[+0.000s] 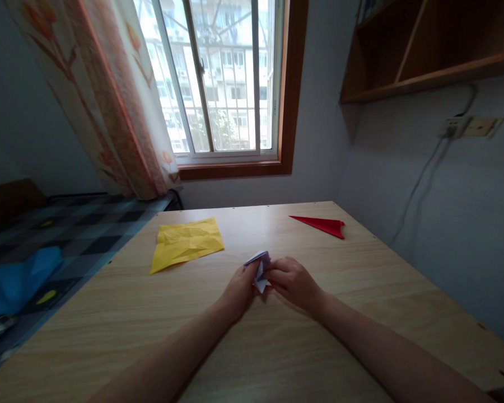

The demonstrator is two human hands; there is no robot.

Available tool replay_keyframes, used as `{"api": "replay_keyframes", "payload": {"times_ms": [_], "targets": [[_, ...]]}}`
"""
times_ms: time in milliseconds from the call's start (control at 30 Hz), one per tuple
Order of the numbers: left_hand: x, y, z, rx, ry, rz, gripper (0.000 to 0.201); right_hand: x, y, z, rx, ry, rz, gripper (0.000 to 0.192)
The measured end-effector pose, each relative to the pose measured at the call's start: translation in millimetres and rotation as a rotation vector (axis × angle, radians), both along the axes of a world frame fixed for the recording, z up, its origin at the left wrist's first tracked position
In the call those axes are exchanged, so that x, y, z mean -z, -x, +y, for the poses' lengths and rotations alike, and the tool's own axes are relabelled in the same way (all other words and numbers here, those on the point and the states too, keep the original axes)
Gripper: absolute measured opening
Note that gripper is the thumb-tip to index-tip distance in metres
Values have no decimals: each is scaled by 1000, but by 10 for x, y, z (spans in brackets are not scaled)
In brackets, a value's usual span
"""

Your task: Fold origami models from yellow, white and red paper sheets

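A small piece of folded pale paper (pixel 260 270), whitish-lilac, is held between my two hands just above the middle of the wooden table (pixel 235 358). My left hand (pixel 240 288) grips its left side, with the thumb lying over the folds. From the right, the fingers of my right hand (pixel 293 278) pinch the paper's edge. Part of the paper is hidden behind the fingers. Farther back on the left lies a creased yellow sheet (pixel 187 240). A red paper folded into a long pointed shape (pixel 323 225) rests at the back right.
Left of the table is a bed with a checked cover (pixel 105 224), and a blue sheet (pixel 21 280) lies on it. Behind the table stand a window (pixel 222 78) and a curtain (pixel 105 101). A wooden shelf (pixel 428 78) and a cable (pixel 415 187) are on the right wall.
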State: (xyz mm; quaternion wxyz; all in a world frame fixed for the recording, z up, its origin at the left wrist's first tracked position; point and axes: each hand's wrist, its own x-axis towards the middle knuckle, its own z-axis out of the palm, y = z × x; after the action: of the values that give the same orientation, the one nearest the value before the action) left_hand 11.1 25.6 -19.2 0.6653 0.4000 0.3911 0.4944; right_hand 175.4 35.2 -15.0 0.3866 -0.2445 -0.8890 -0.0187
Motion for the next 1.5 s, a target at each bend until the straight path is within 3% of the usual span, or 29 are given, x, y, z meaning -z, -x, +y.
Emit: {"api": "replay_keyframes", "payload": {"times_ms": [200, 300, 500, 633, 733, 867, 1000, 1200, 1333, 1500], "targets": [[-157, 145, 21, 30, 127, -75, 16, 8, -39, 30, 72, 21, 113, 16], [-164, 137, 7, 26, 109, -75, 20, 8, -37, 37, 98, 68, 191, 18], [-123, 125, -6, -15, 66, -45, 37, -43, -17, -4, 4, 191, 353, 26], [-101, 98, -9, -32, 33, -24, 43, -86, -21, -17, 87, 256, 482, 17], [-97, 59, -25, -4, -39, 20, 44, -89, -34, -3, 99, 334, 525, 25], [-118, 45, -42, -26, -129, 120, 36, -59, -43, 25, 48, 504, 547, 21], [-166, 79, -34, -40, -125, 140, 31, -3, -39, 58, 27, 656, 642, 26], [-192, 121, 7, -35, -115, 98, 34, 45, -36, 84, 13, 707, 652, 37], [-128, 146, 53, -31, -172, 82, 41, 79, -38, 120, 38, 737, 683, 31], [-86, 155, 59, -23, -190, 101, 49, 132, -34, 191, 5, 901, 863, 25]]}}
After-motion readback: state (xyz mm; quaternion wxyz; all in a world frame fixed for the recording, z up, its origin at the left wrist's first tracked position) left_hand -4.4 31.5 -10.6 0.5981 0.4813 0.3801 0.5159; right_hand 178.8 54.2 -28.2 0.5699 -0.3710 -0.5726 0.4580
